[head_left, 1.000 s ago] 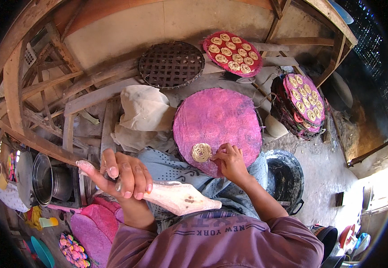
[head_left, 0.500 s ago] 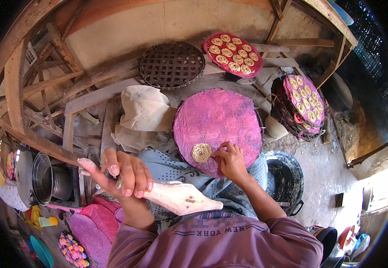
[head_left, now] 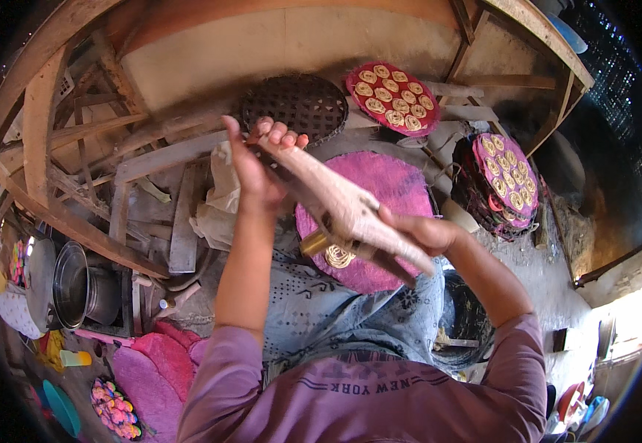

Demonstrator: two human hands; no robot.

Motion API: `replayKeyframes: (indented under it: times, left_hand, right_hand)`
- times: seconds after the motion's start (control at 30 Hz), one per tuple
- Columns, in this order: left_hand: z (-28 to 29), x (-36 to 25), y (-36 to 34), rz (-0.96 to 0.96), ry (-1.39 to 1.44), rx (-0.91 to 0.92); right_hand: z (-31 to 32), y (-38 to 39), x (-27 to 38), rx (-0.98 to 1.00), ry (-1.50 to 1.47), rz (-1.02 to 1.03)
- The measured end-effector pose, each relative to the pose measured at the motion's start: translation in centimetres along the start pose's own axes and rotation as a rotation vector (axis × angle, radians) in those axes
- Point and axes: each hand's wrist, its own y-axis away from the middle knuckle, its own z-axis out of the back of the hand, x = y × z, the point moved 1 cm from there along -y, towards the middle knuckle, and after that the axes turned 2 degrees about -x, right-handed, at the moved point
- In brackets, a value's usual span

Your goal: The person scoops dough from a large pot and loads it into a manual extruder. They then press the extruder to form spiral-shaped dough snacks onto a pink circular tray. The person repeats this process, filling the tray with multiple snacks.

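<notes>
Both hands hold a long pale wooden hand press (head_left: 350, 207) with a brass cylinder (head_left: 315, 242), slanting above a pink round mat (head_left: 402, 173). Its upper left end is in my left hand (head_left: 271, 159), fingers curled over the wood and thumb standing up. Farther down, my right hand (head_left: 428, 230) grips it, thumb on top and other fingers mostly hidden. Under the brass cylinder, one pale coil of thin strands (head_left: 341, 258) lies on the mat's near part, partly covered by the press. The mat rests at my knees, over patterned grey-blue cloth (head_left: 291, 295).
Round trays with several coils stand at the back, one red (head_left: 393, 98), one on a pink stack (head_left: 506, 171). A dark woven tray (head_left: 313, 103) leans behind. Metal pots (head_left: 71, 284) and pink mats (head_left: 144, 376) lie left; a black tub (head_left: 461, 310) sits right.
My right hand has left the coil on the mat and now grips the press. My left hand has swung forward and up, bringing the press over the mat.
</notes>
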Motion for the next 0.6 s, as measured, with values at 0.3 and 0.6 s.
replayKeyframes:
  times: [0.3, 0.6]
  left_hand:
    - [10.0, 1.5, -5.2, -0.031, 0.176, -0.054]
    - [14.0, -0.3, -5.4, -0.101, 0.230, -0.177]
  right_hand:
    - [2.6, -3.3, 3.4, -0.159, 0.244, 0.009]
    - [2.3, -6.4, 4.2, -0.250, 0.502, -0.035]
